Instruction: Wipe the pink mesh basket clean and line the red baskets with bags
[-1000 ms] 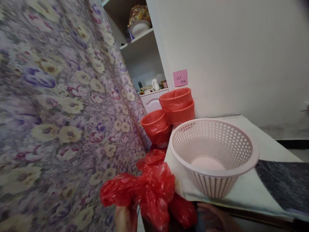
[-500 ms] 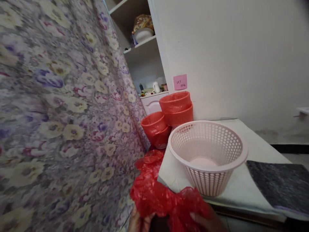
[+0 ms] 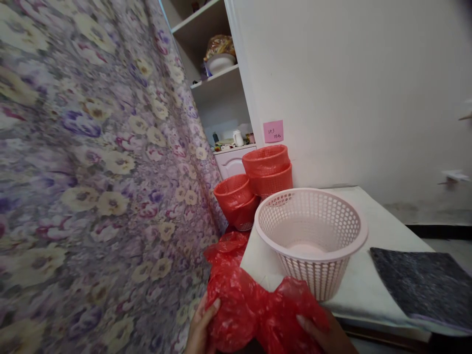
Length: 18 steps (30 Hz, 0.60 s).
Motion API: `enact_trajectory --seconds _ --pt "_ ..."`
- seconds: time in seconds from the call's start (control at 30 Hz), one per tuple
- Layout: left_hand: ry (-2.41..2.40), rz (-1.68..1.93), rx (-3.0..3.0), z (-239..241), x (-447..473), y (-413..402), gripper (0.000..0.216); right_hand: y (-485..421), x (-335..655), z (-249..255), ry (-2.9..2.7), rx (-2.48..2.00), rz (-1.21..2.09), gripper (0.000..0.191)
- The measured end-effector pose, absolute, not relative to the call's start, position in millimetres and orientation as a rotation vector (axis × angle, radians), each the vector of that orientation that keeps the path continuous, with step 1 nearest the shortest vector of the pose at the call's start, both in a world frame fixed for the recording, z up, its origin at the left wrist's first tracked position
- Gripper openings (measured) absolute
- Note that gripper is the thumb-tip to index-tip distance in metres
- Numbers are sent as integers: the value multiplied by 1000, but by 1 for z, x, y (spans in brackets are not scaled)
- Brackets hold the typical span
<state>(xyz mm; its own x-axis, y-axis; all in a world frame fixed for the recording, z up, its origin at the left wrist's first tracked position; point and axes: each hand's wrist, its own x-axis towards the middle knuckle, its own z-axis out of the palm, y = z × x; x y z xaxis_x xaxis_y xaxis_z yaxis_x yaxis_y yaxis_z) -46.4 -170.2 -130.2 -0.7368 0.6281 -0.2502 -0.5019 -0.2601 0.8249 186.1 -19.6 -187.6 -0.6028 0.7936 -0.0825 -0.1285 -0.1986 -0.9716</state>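
Note:
A crumpled, thin red plastic bag (image 3: 236,300) spreads between my two hands at the bottom of the view. My left hand (image 3: 202,319) grips its left side, thumb on top and the other fingers behind the plastic. On the right, my right hand (image 3: 320,329) holds the other side, with much of it covered by the red film. Just beyond the bag, a pale pink perforated plastic basket (image 3: 313,265) stands upright on the white table, its inside bare. More red plastic bags (image 3: 228,248) lie in a heap at the table's left edge.
Red-lined baskets stand stacked at the back, one stack (image 3: 267,169) behind another (image 3: 238,201). A dark grey mat (image 3: 420,282) lies on the table (image 3: 354,206) at right. A floral curtain (image 3: 110,196) hangs close on the left. Shelves and a pink note (image 3: 273,132) are behind.
Both hands have risen slightly with the bag, and my left hand shows more of itself on the bag's left side. The bag looks more spread out. The view has shifted a little.

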Motion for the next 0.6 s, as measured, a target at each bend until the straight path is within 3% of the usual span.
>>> enact_trajectory --seconds 0.1,0.27,0.4,0.6 --pt "1232 2086 -51 -141 -66 -174 32 -18 188 -184 -1322 -791 1924 61" --pt "1169 2165 -129 -140 -83 -190 13 -14 192 -189 -1073 -771 2104 67" --pt "1225 2240 -139 -132 -87 -196 16 -14 195 -182 -1008 -709 2149 60" --pt "1493 2211 205 -149 -91 -197 46 -20 201 -158 -1097 -554 2230 57"
